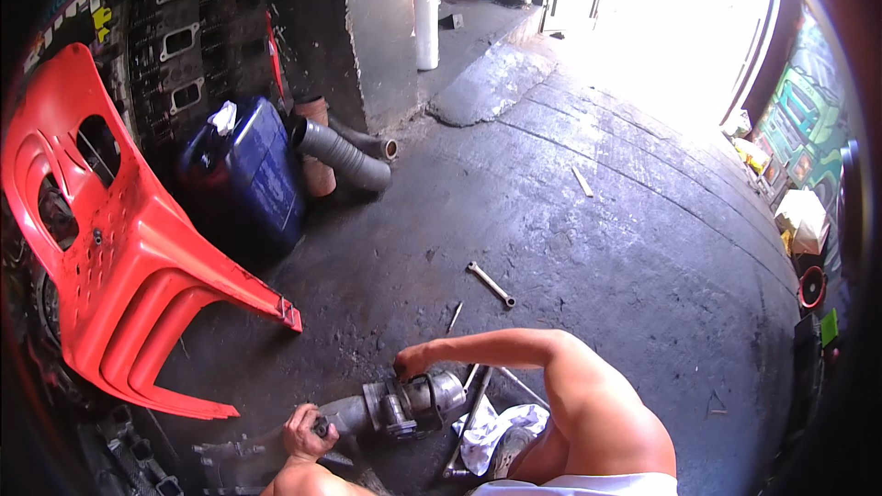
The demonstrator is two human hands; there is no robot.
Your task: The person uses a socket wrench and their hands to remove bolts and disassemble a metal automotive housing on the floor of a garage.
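On the dark floor in front of me lies a grey metal engine part [395,406], with a round, banded housing at its right end and a pipe running left; it looks like a turbocharger on a manifold. My left hand [308,434] is closed round a dark, round-ended piece [321,425] beside the pipe; its kind is unclear. My right hand [411,361] reaches over to the part's far side, fingers curled downward; what they hold, if anything, is hidden. A white rag [501,432] lies right of the housing, near a long metal tool [470,422].
Farther out lie a combination wrench [491,285] and a thin rod [455,316]. Stacked red plastic chairs [165,248] tip over at left, by a blue jerrycan [248,174] and a ribbed black hose [342,154]. Boxes and bags [802,220] line the right wall.
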